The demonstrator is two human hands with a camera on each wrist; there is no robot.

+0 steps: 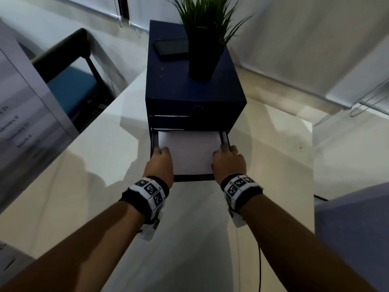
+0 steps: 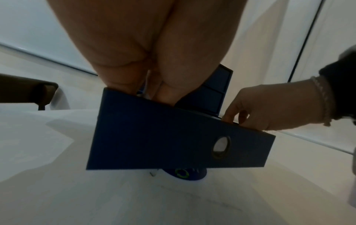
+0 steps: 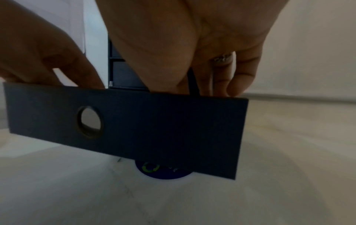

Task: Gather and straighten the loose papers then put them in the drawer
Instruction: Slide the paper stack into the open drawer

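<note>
Head view: small dark blue drawer unit [image 1: 189, 81] on a white table [image 1: 105, 175], bottom drawer [image 1: 193, 177] pulled out. White stack of papers [image 1: 189, 152] lies flat inside the drawer. Left hand [image 1: 160, 163] at the stack's left edge, right hand [image 1: 228, 162] at its right edge, fingers reaching down into the drawer beside the side walls; whether they pinch the papers or just press, cannot tell. A black phone [image 1: 171, 46] and a potted plant [image 1: 204, 39] on top of the unit.

Left wrist view: left hand [image 2: 146, 45] fingers dip behind the drawer front [image 2: 173, 137]; grip hidden. Right hand [image 2: 273, 109] fingertips over the front's top edge.

Right wrist view: right hand [image 3: 192, 45] fingers point down behind the drawer front [image 3: 154, 129], with a round finger hole [image 3: 90, 121]; grip unclear.
</note>
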